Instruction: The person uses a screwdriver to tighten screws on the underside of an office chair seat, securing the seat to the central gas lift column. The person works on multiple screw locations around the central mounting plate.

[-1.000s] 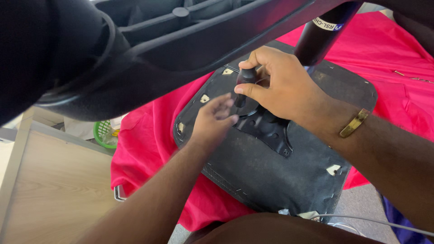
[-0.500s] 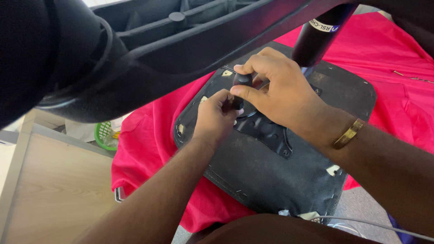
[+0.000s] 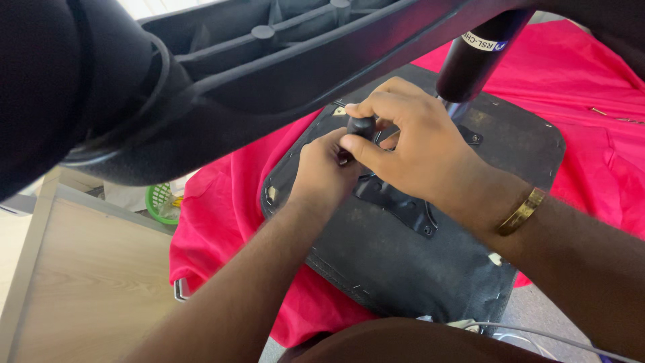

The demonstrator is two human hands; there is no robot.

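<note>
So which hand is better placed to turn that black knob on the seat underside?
Probably the right hand: its thumb and fingers already wrap the black knob from above. The left hand only touches beside it, against the metal bracket.

1. Left hand [image 3: 324,171] comes in from the bottom left on a bare forearm that runs diagonally up the frame. Back of the hand faces the camera, and the fingers are curled inward and tucked under the other hand, so you can't really see the fingertips.
2. Right hand [image 3: 411,144] reaches in from the lower right, wrist bent, palm down. Fingers are bunched together, with thumb and forefinger pinched tight at the tips.
3. The two hands are touching, right one overlapping the left one's knuckles.
4. Right wrist has a flat gold metal bangle [image 3: 521,210] sitting just behind the wrist bone.
</note>
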